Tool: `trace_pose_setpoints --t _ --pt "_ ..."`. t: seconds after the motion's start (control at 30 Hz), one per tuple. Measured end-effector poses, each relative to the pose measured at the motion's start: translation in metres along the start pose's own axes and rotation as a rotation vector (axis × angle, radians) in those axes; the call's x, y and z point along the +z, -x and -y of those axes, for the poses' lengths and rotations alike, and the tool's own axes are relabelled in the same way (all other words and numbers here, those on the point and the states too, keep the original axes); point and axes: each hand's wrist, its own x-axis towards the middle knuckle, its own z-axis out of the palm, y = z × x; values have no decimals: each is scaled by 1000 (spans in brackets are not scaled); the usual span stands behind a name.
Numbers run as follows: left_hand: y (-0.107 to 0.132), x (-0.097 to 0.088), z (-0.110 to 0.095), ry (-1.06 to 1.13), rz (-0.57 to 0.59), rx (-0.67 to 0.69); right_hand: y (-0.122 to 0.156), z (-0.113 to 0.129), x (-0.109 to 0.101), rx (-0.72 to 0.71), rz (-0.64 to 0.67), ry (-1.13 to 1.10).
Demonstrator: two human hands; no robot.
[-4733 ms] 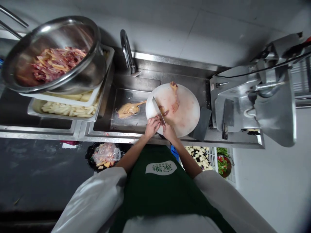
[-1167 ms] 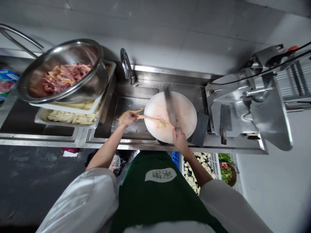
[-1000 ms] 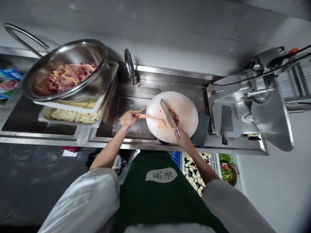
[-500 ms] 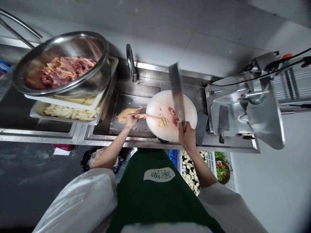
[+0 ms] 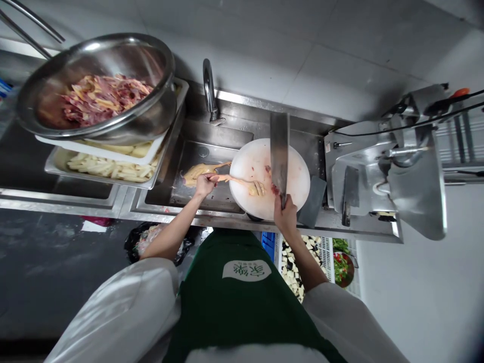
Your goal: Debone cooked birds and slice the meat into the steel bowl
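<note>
My left hand point(image 5: 206, 184) is closed around one end of a long, thin, yellowish poultry piece point(image 5: 240, 180). Its wider far end lies on a round white cutting board point(image 5: 245, 204); the exact cut is hard to make out. My right hand point(image 5: 286, 216) grips the handle of a cleaver point(image 5: 279, 151), whose broad blade points away from me over the board. Small dark-red meat bits point(image 5: 274, 189) lie beside and partly behind the blade. Another yellow poultry piece point(image 5: 198, 173) rests in the sink, just beyond my left hand.
A steel bowl of cut meat point(image 5: 106, 98) sits tilted on trays, above pale cut strips point(image 5: 113, 166). A faucet point(image 5: 209, 91) rises behind the sink point(image 5: 227, 136). On the right stand a slicing machine point(image 5: 412, 171) and a second cleaver point(image 5: 350, 194). Below are crates of cut vegetables point(image 5: 293, 267).
The cleaver has come down from its raised tilt, and its blade is now lower over the meat bits. My left hand keeps its hold on the poultry piece. The view has shifted slightly.
</note>
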Motion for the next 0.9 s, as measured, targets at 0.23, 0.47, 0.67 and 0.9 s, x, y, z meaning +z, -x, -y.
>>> trace_pose_setpoints --t 0.23,0.47,0.67,0.9 --pt "3 3 -4 5 -3 -14 -10 -5 -23 37 241 84" --pt "4 4 0 19 -31 -22 -6 23 -22 16 -139 -115" --pt "11 5 1 9 -37 -17 -7 12 5 22 229 -9" --pt "11 4 6 47 -46 -57 1 22 -2 73 -27 -94"
